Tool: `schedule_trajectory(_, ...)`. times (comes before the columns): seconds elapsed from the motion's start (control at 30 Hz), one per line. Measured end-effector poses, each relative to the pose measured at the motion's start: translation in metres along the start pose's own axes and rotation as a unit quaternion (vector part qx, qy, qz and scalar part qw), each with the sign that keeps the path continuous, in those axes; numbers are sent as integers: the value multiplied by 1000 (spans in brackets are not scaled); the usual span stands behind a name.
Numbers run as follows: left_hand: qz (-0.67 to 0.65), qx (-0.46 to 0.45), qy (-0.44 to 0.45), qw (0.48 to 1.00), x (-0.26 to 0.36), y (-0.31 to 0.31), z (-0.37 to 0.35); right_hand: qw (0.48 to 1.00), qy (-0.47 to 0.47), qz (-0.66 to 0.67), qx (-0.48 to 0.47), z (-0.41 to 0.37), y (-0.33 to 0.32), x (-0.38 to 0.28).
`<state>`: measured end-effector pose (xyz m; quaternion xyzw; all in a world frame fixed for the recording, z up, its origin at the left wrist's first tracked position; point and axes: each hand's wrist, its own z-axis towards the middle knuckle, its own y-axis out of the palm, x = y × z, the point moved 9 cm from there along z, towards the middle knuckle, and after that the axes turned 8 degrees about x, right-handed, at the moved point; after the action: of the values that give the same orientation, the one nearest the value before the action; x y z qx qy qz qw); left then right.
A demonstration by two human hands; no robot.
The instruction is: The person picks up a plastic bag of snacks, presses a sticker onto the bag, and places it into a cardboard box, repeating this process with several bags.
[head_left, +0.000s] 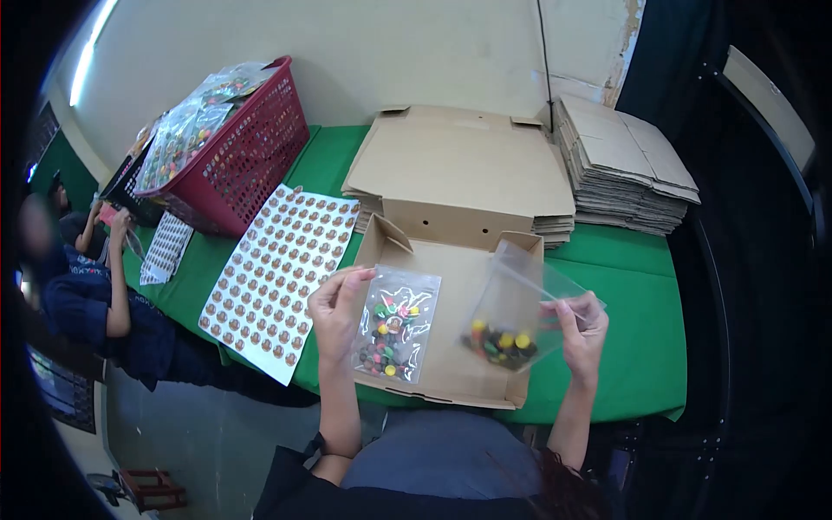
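My left hand (340, 303) pinches the upper left corner of a clear zip bag of colourful candies (396, 325), which has a small round brown sticker on its front. In my right hand (576, 325) is a second clear zip bag (511, 308), gripped by its right side and tilted, with dark, yellow and green candies gathered at the bottom. No sticker can be made out on that one, which is slightly blurred. Both bags hang above an open cardboard box (451, 381) whose visible floor is bare brown card.
A sheet of round stickers (277, 277) lies left of the box on the green tablecloth (615, 329). Behind it, a red basket (234, 165) is heaped with candy bags. Flat cardboard boxes (459, 160) and folded cardboard (615, 165) are stacked behind. Another person (95, 295) works at far left.
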<state>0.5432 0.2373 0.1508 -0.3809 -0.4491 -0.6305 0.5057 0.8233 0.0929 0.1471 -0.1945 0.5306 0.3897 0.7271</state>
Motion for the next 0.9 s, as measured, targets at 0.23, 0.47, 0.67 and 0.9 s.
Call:
schedule_trajectory(0.23, 259, -269, 180, 910, -11, 110, -86, 956, 178, 233, -9, -40, 60, 13)
schedule_trajectory(0.47, -81, -112, -169, 976, -73, 71, -76, 913, -88, 67, -393, -75, 114, -53)
schedule_trajectory(0.67, -131, -188, -218, 949, -67, 64, -68, 943, -149, -296, -21, -6, 48, -45)
schedule_trajectory(0.9, 110, -120, -89, 983, -68, 68, -65, 980, 148, -103, -90, -28, 74, 60)
